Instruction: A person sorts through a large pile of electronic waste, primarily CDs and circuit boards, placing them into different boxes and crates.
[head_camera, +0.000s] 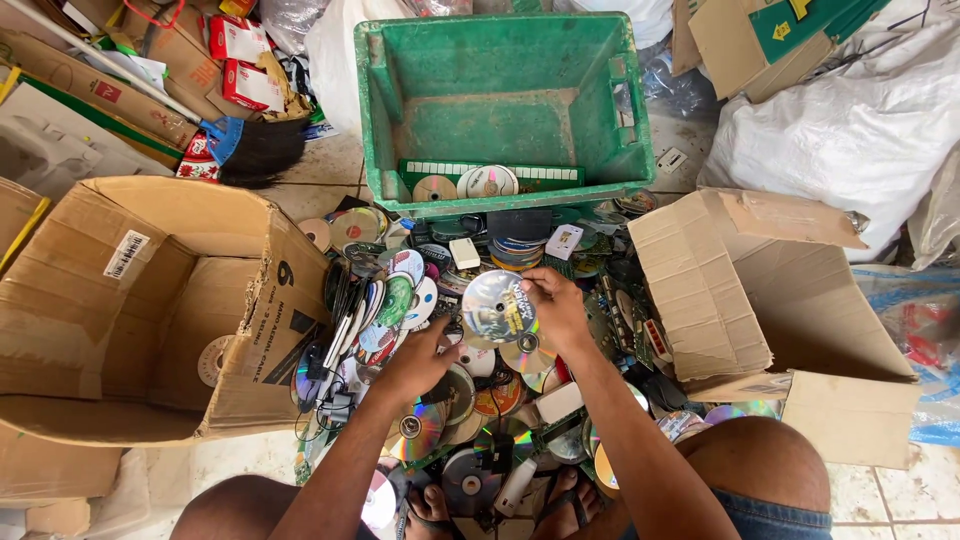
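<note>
The right hand (558, 308) pinches a printed disc (498, 308) by its edge above the disc pile (440, 420); the left hand (415, 362), fingers curled, reaches into the pile, its grip hidden

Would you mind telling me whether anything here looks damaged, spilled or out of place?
Yes. Loose discs lie heaped on the floor with small electronic parts, not stacked. The right hand holds one printed disc; the left hand reaches into the heap. The left cardboard box lies tipped on its side, creased. The green crate is scuffed and dirty.
</note>
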